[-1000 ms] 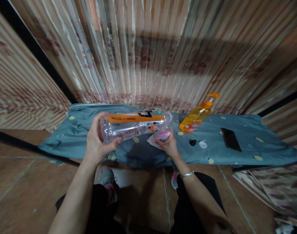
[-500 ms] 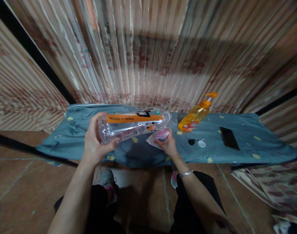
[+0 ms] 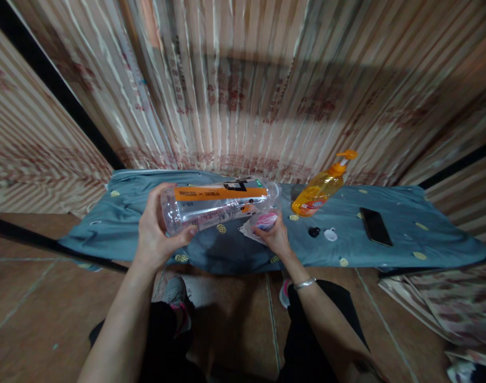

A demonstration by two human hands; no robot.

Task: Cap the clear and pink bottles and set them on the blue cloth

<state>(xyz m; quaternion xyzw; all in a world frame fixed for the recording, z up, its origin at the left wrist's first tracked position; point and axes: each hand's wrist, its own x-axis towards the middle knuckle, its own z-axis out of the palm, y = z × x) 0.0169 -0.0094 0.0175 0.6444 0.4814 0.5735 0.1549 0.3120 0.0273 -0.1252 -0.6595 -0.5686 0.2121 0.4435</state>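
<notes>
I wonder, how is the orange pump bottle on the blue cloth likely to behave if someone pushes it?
The orange pump bottle stands tall and narrow on soft blue cloth, so it may tip. It looks fairly full, so it is probably heavy for its size.

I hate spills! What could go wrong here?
The left hand grips the bottle sideways by its base only; it may slip.
Its neck hangs close over the right hand and packet and could knock them.
The black cap and white cap lie loose on the cloth and might roll off.
</notes>
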